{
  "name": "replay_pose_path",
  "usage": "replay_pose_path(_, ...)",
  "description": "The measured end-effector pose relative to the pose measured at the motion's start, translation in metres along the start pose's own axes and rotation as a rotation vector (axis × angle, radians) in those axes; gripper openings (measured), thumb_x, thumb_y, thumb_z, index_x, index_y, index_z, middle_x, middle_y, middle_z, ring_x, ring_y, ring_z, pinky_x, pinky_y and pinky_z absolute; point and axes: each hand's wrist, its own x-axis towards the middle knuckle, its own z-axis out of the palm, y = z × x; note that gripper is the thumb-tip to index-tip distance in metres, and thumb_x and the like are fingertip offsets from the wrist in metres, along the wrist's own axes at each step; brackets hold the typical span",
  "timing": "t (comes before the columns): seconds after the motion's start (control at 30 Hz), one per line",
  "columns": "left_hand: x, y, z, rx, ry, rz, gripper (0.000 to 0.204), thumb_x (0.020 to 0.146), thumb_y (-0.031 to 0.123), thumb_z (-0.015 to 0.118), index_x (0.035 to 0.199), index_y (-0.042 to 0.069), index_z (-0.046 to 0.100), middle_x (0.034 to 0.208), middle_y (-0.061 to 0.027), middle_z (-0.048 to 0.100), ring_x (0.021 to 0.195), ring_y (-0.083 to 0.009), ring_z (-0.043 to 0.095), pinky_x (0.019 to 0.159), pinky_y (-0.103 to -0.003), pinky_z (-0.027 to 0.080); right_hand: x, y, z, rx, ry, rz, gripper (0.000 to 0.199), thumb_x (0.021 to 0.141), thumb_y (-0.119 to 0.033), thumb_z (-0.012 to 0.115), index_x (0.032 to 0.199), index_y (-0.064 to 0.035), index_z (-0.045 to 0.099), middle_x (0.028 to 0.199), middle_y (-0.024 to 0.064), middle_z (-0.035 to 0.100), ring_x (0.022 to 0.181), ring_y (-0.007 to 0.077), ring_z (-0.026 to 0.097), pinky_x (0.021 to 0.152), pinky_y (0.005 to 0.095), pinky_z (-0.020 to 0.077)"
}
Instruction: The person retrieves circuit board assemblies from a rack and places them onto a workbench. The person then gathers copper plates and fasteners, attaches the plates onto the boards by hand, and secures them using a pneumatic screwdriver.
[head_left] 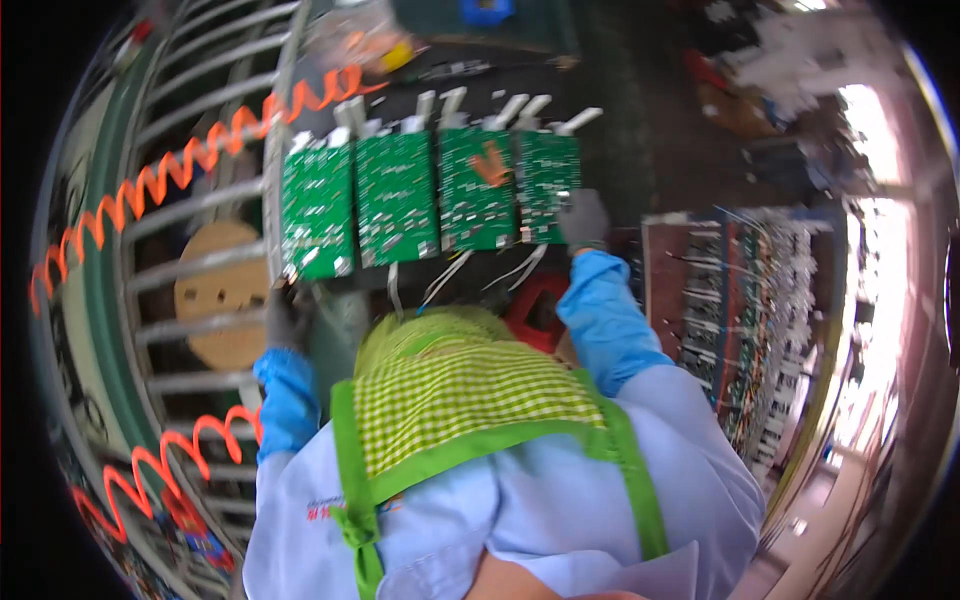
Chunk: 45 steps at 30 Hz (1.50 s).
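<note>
The gloved right hand overlapped the lower right edge of the rightmost green board; the left hand was at the lower left corner of the leftmost green board. Whether either gripped, I couldn't tell. Both boards looked light, stiff and fragile, best held by bare edges, away from the white strips beyond the hands.

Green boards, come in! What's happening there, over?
Left hand by lower-left corner of leftmost board. Right hand at right edge of rightmost board. Four green boards in row. Orange piece on third from left.
</note>
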Motion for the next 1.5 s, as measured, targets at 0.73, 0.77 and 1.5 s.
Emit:
replay_pose_path(0.73,-0.008,0.033,0.037,-0.4,0.229,-0.21,0.019,0.089,0.019,0.054,0.101,0.004,0.056,0.088,-0.0053,0.055,0.075,-0.0138,0.051,0.061,-0.022,0.046,0.016,-0.117,-0.045,0.999,-0.114,0.157,0.02,0.086,-0.01,0.055,0.102,-0.0012,0.061,0.081,0.0085,0.064,0.071,0.0164,0.063,0.066,0.0306,0.0505)
replay_pose_path(0.77,0.009,0.003,-0.016,-0.704,-0.142,-0.316,0.018,0.088,0.016,0.054,0.101,0.003,0.056,0.086,-0.0054,0.053,0.078,-0.0132,0.051,0.061,-0.023,0.045,0.013,-0.155,-0.05,1.078,-0.219,0.087,0.018,0.087,-0.01,0.054,0.1,-0.0003,0.061,0.08,0.0069,0.064,0.071,0.013,0.062,0.065,0.0279,0.0502)
replay_pose_path(1.5,-0.005,0.011,0.007,-0.7,-0.163,-0.264,0.019,0.094,0.022,0.049,0.097,0.005,0.057,0.079,-0.0028,0.057,0.066,-0.0049,0.05,0.054,-0.013,0.04,-0.02,-0.424,0.017,0.5,-0.539,-1.132,0.016,0.082,-0.018,0.061,0.095,-0.0113,0.057,0.095,0.0106,0.058,0.086,0.0311,0.059,0.071,0.0414,0.0483)
